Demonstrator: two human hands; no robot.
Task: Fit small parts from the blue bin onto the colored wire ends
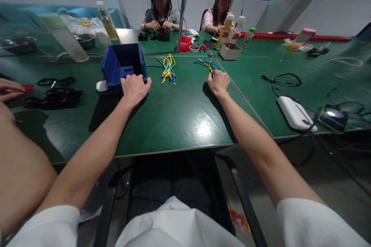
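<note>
While left hand (135, 88) grips bin (110, 63), right (218, 82) pinches wires (209, 65).

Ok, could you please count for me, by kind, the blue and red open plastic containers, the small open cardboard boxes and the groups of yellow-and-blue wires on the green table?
Blue open plastic container: 1
Red open plastic container: 1
Small open cardboard box: 1
Groups of yellow-and-blue wires: 2
Total: 5
</note>
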